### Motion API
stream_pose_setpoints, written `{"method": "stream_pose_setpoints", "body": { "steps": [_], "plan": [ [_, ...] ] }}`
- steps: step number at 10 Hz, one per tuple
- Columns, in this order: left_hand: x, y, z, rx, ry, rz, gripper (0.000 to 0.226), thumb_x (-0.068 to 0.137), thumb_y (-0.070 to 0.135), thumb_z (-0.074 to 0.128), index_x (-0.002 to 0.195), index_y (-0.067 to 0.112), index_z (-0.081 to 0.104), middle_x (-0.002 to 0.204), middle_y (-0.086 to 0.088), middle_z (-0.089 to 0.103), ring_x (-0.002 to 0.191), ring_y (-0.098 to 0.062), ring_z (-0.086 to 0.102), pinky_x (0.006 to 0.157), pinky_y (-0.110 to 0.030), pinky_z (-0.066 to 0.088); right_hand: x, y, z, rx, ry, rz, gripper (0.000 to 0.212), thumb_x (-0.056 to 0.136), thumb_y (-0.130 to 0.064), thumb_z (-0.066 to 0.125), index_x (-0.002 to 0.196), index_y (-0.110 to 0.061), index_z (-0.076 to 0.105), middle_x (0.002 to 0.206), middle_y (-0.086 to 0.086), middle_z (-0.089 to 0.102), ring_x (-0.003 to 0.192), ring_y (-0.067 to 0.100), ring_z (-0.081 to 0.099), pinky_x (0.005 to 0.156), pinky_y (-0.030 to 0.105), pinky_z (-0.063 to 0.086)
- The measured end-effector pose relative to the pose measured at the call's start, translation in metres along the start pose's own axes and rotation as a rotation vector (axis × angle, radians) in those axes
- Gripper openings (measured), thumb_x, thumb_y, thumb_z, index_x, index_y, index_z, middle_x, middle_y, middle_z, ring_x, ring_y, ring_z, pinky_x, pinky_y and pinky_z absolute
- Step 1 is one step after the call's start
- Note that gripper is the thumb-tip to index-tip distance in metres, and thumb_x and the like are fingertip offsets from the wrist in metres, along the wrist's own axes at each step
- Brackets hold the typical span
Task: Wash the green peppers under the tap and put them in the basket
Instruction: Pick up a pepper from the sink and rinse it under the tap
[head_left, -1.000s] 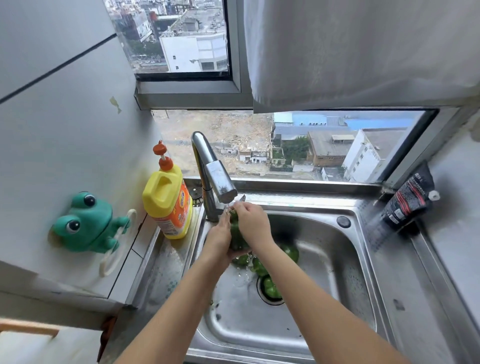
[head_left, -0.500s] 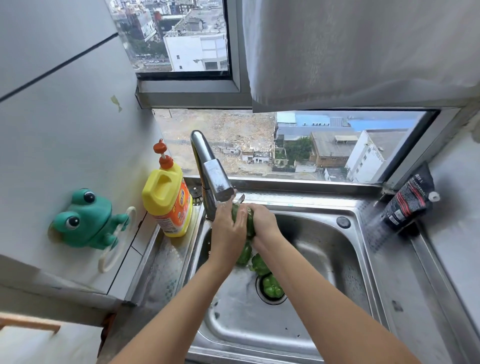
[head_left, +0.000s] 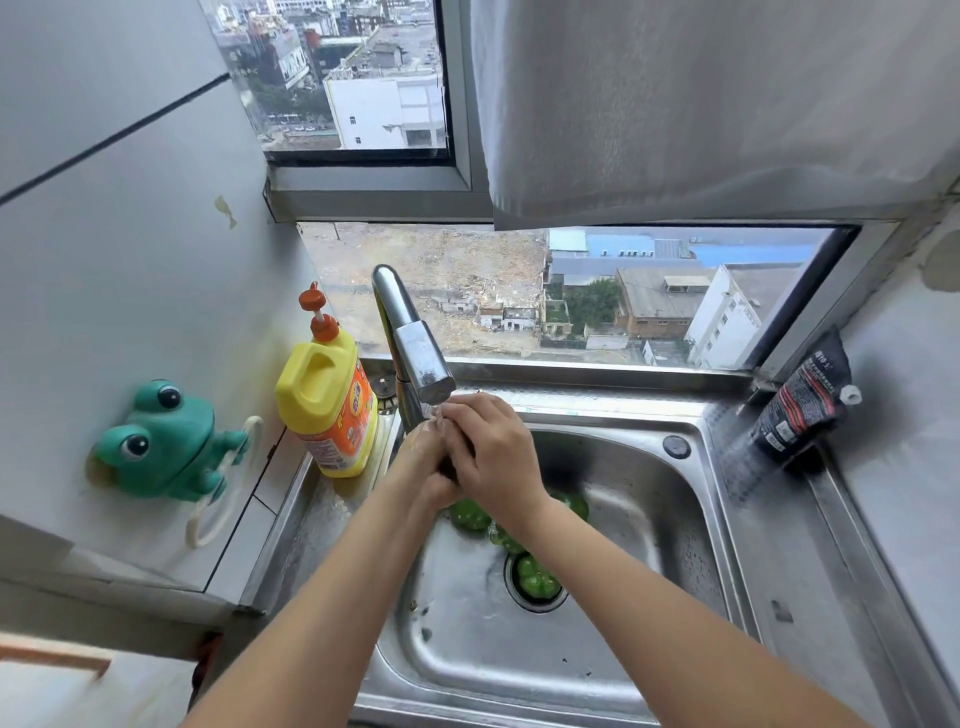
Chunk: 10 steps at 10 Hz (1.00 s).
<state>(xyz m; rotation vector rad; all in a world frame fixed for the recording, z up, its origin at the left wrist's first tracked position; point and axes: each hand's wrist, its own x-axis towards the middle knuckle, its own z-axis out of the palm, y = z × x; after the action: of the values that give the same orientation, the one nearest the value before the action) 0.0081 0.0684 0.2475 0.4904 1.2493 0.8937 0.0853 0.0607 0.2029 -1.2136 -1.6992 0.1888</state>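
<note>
Both hands are clasped together right under the spout of the steel tap (head_left: 415, 358). My right hand (head_left: 493, 452) lies on top and my left hand (head_left: 418, 465) cups from below. Between them they grip a green pepper, of which only a dark sliver (head_left: 450, 470) shows. Several more green peppers lie on the sink floor: one (head_left: 467, 514) just under my hands, one (head_left: 506, 541) beside my right wrist, one (head_left: 535, 578) on the drain, one (head_left: 575, 504) behind my right wrist. No basket is in view.
The steel sink (head_left: 722, 525) fills the middle. A yellow detergent bottle (head_left: 327, 410) stands left of the tap, and a green frog holder (head_left: 166, 441) hangs on the left wall. A black pouch (head_left: 802, 402) leans at the right corner. A window is behind.
My right hand has slid over the top of the pepper and now covers it; half a second ago the pepper showed between the two hands. The hands stay under the spout.
</note>
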Motion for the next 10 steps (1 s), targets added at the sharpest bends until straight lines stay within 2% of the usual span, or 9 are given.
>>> {"method": "stream_pose_setpoints", "body": {
  "steps": [1,2,3,4,5,6,7,8,10],
  "plan": [
    [-0.003,-0.006,0.003,-0.001,0.053,0.1,0.03,0.102,0.017,0.032,0.081,0.012,0.053,0.074,-0.005,0.052,0.068,-0.016,0.053,0.064,-0.023,0.044,0.003,-0.004,0.002,-0.003,0.045,0.256,0.033,0.091,-0.035,0.045,0.086,-0.013,0.068,0.081,0.0,0.067,0.077,0.018,0.06,0.069,0.031,0.046],
    [-0.006,-0.015,0.006,0.383,0.189,0.35,0.027,0.101,0.015,0.037,0.078,0.021,0.047,0.072,0.006,0.047,0.064,-0.007,0.048,0.057,-0.016,0.043,0.021,-0.019,0.002,0.269,0.047,0.783,0.033,0.091,-0.033,0.046,0.075,-0.009,0.064,0.07,0.004,0.063,0.072,0.022,0.056,0.066,0.035,0.041],
    [-0.008,-0.017,0.001,0.383,0.284,0.604,0.031,0.1,0.019,0.04,0.071,0.029,0.045,0.071,0.01,0.049,0.066,-0.003,0.048,0.062,-0.02,0.041,0.035,-0.018,-0.001,0.74,0.047,1.278,0.025,0.089,-0.026,0.052,0.077,-0.008,0.065,0.073,0.008,0.064,0.073,0.025,0.059,0.067,0.034,0.046],
    [-0.01,-0.026,-0.005,0.419,0.299,0.775,0.024,0.092,0.033,0.038,0.074,0.026,0.052,0.07,0.008,0.054,0.064,0.001,0.05,0.063,-0.017,0.039,0.037,-0.01,-0.011,1.225,-0.118,1.651,0.023,0.086,-0.033,0.057,0.078,-0.013,0.066,0.068,0.004,0.067,0.07,0.02,0.064,0.065,0.033,0.053],
    [-0.009,-0.029,-0.009,0.509,0.285,0.78,0.035,0.096,0.031,0.035,0.097,0.008,0.061,0.09,-0.006,0.064,0.083,-0.004,0.058,0.075,-0.023,0.044,0.031,-0.009,-0.014,1.295,-0.204,1.626,0.022,0.084,-0.034,0.062,0.084,-0.013,0.067,0.073,0.006,0.07,0.071,0.021,0.066,0.063,0.032,0.056],
    [-0.004,-0.03,-0.012,0.606,0.268,0.664,0.038,0.102,0.022,0.031,0.13,0.004,0.051,0.129,-0.015,0.056,0.12,-0.02,0.052,0.1,-0.026,0.037,0.027,-0.009,-0.015,1.306,-0.182,1.509,0.017,0.082,-0.028,0.066,0.09,-0.013,0.066,0.081,0.008,0.069,0.073,0.023,0.066,0.062,0.033,0.057],
    [0.002,-0.022,-0.014,0.239,0.054,0.238,0.038,0.103,0.03,0.032,0.132,0.015,0.05,0.136,-0.016,0.052,0.123,-0.031,0.051,0.1,-0.041,0.045,0.022,-0.002,-0.023,1.04,-0.151,1.095,0.012,0.078,-0.018,0.065,0.089,-0.02,0.069,0.091,0.008,0.066,0.088,0.026,0.063,0.077,0.042,0.055],
    [-0.002,-0.008,-0.025,-0.116,-0.198,-0.248,0.039,0.099,0.042,0.038,0.112,0.013,0.061,0.109,-0.02,0.066,0.094,-0.038,0.066,0.076,-0.045,0.057,0.014,-0.001,-0.038,0.852,-0.309,0.689,0.025,0.07,-0.014,0.064,0.089,-0.029,0.073,0.096,-0.002,0.07,0.096,0.016,0.064,0.087,0.034,0.055],
    [0.004,-0.015,-0.014,-0.374,-0.108,-0.227,0.031,0.095,0.038,0.049,0.113,0.015,0.061,0.113,-0.015,0.065,0.099,-0.03,0.064,0.076,-0.046,0.054,0.005,-0.004,-0.024,0.472,-0.258,0.519,0.024,0.088,-0.029,0.058,0.109,-0.027,0.069,0.106,-0.011,0.07,0.103,0.003,0.061,0.096,0.027,0.048]
  ]
}}
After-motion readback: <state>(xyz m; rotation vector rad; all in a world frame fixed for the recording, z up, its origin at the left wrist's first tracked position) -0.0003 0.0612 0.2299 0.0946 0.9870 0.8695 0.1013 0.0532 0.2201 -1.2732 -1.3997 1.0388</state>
